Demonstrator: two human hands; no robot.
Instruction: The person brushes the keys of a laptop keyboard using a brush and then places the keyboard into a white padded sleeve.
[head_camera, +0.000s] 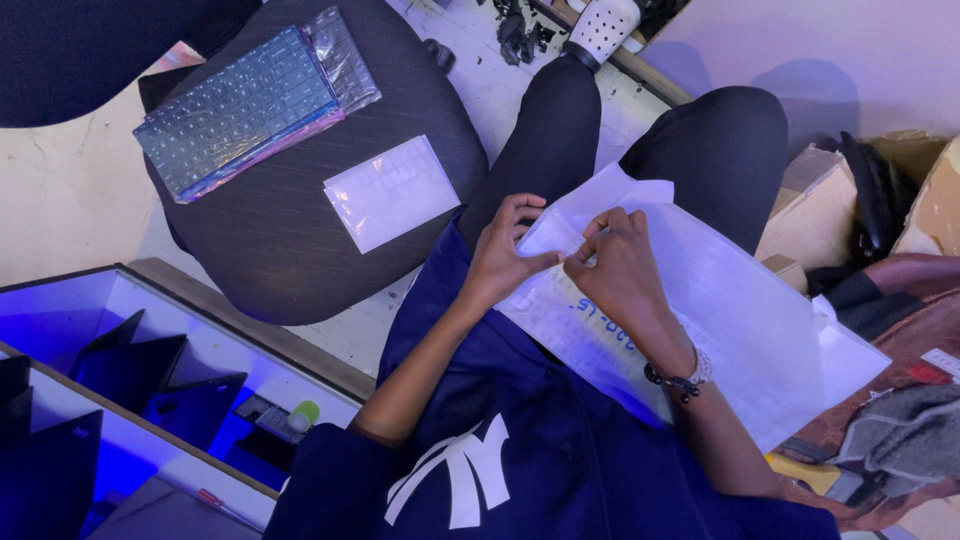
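a long flat keyboard in a translucent white plastic sleeve (740, 310) lies slantwise across the lap, its near corner pinched.

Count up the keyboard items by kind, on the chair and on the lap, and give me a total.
Wrapped keyboards on the chair: 1
Small clear key sheets on the chair: 1
Large white wrapped packets on the lap, pinched by left hand and right hand: 1
Total: 3

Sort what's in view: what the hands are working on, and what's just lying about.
In hand:
- white plastic sleeve on the lap
- left hand and right hand, both pinching its top edge

Lying about:
- wrapped keyboard on the chair seat
- small white packet beside it
- cardboard boxes
- grey cloth
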